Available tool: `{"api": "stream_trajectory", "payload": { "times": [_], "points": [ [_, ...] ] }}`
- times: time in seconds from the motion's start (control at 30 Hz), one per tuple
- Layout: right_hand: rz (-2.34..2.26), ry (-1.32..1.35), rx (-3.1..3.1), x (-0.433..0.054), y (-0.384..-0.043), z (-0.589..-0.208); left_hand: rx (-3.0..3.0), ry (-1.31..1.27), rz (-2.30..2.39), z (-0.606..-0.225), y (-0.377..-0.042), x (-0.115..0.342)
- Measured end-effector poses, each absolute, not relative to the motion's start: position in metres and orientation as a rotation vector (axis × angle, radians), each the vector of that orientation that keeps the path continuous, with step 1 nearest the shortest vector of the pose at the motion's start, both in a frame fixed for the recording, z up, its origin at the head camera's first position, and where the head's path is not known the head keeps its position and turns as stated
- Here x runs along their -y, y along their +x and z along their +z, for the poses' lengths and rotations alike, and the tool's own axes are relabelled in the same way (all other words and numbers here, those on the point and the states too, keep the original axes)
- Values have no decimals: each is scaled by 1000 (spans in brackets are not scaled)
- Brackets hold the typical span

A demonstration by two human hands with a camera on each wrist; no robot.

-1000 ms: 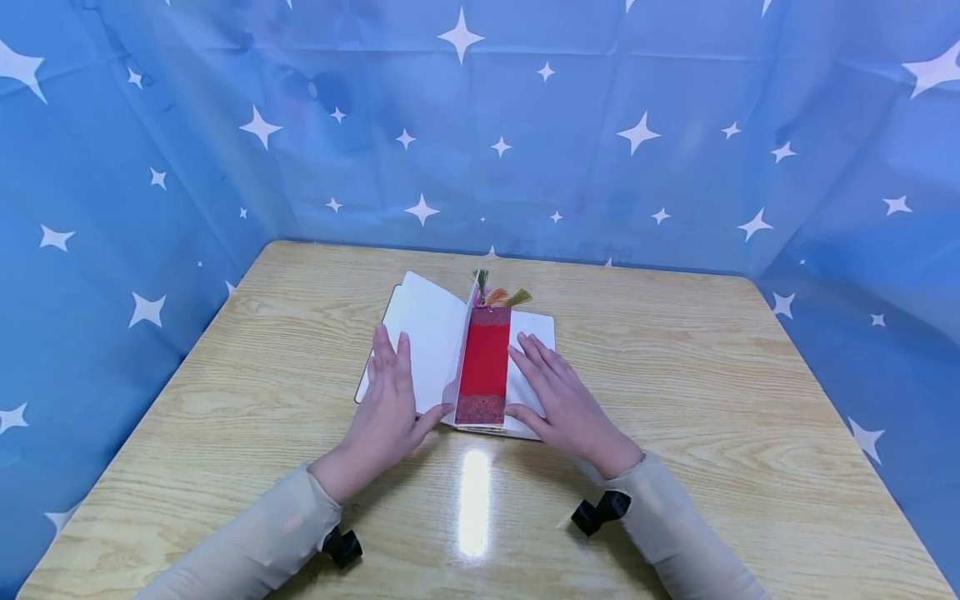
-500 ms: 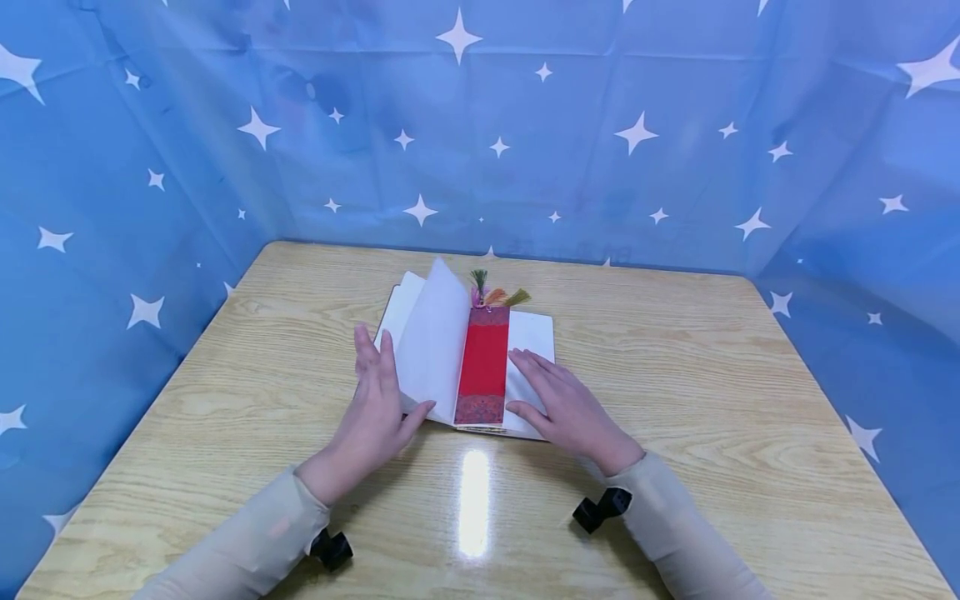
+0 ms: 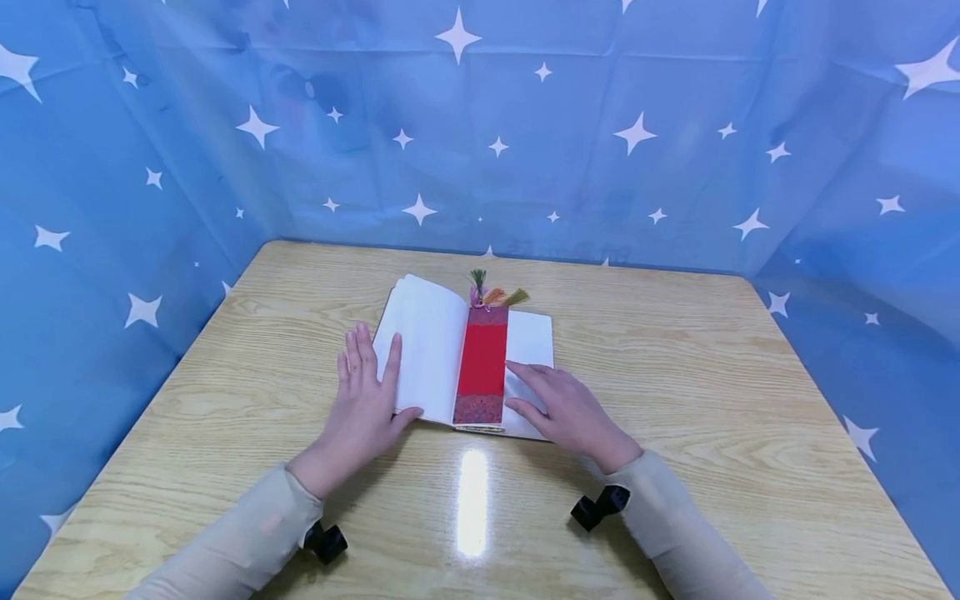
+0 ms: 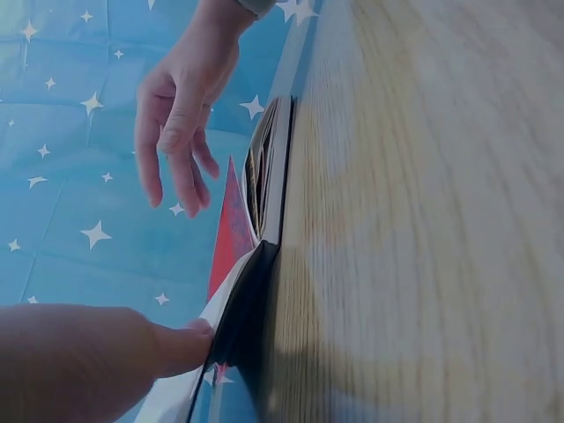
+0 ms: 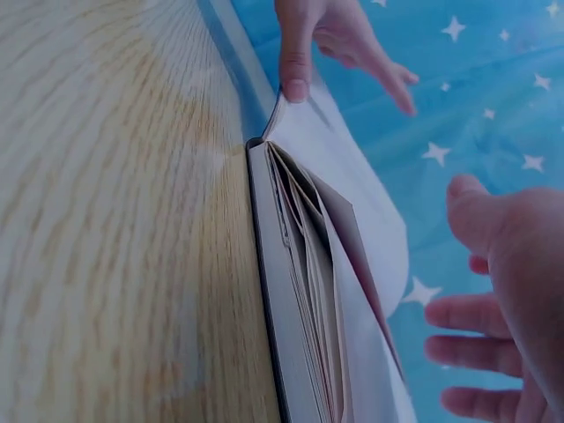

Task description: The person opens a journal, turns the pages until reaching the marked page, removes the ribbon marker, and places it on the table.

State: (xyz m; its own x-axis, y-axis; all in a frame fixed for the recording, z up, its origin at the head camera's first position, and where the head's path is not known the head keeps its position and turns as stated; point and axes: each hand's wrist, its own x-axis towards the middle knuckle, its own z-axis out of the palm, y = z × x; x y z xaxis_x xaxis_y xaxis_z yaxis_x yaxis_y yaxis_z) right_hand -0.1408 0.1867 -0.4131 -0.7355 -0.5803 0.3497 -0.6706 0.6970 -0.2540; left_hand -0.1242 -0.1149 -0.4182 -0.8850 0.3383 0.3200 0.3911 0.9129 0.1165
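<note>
An open notebook [image 3: 429, 346] with white pages lies on the table, its left side raised slightly in the wrist views. Along its middle, over the right-hand pages, is a red strip like a bookmark [image 3: 482, 354] with patterned ends. Green, orange and pink tassels [image 3: 495, 297] stick out beyond its far end. My left hand [image 3: 362, 408] is at the left page, fingers straight, and its thumb [image 4: 181, 345] presses the page's near edge. Above the right page hovers my right hand [image 3: 576, 410], fingers loosely extended; the right wrist view shows it apart from the paper, holding nothing.
The notebook rests around the middle of a wood-grain table [image 3: 675, 400]. A blue curtain with white stars [image 3: 555, 108] hangs behind and along both sides. Each wrist wears a small black camera [image 3: 326, 543].
A raised page has turned over to the left and now lies flat there. My left hand has moved left with it. The right hand's fingers have bent slightly and drawn back.
</note>
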Motion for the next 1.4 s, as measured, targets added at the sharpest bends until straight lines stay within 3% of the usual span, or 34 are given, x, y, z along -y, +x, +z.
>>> {"api": "stream_trajectory", "payload": {
  "times": [0.47,1.4],
  "points": [
    [576,878,2599,-177,-146,-405,2872,-823,-225,-423,-132,124],
    [1103,294,2845,-148,-175,-399,3157,-760,-525,-437,-127,129]
  ]
}}
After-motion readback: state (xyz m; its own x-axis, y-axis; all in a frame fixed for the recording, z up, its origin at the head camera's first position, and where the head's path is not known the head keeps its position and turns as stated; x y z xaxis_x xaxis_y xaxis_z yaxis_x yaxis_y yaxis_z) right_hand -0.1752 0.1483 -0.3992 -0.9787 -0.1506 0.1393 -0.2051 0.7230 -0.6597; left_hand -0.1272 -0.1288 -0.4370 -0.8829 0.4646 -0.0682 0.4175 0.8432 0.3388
